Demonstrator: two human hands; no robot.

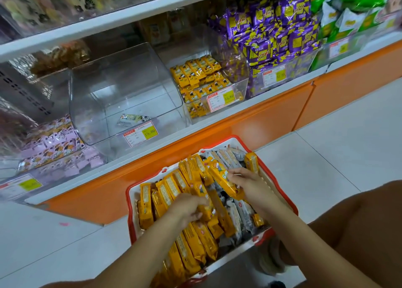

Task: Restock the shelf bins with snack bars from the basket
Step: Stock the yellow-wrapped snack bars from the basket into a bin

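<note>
Entries as I logged them from the remote station.

Item 1: basket (130, 202), red-and-white rim, lower centre of the frame, set on the floor (348, 124) against the orange plinth (272, 122). It was packed with yellow snack bars (165, 192). Grey-white packets (243, 211) lay along its right side.

Item 2: left hand (189, 209), middle of the basket. Its fingers were curled over several yellow bars. I could not tell how many it held.

Item 3: right hand (245, 185), upper right of the basket. Fingers and thumb pinched one lifted bar (221, 177), tilted above the pile.

Item 4: yellow-bar bin (239, 87), centre right, partly filled, with a price tag (224, 97) on its front. I judged it the matching destination.

Item 5: clear bin (126, 91), centre left, holding a lone packet (132, 119).

Handling note, my judgement: square the bars into one bundle with long edges aligned before lifting, since slick wrappers would likely slide out of a loose handful. Carry them up and right, then lay them in flat.

Clearance note: access to each bin looked to be over its front wall and beneath the white upper shelf (108, 24), so entry room seemed shallow. The front wall was the edge to clear. Purple packs (272, 39) crowded the neighbouring bin on the right. The floor right of the basket offered room to move. A knee (359, 222) bounded the lower right.
</note>
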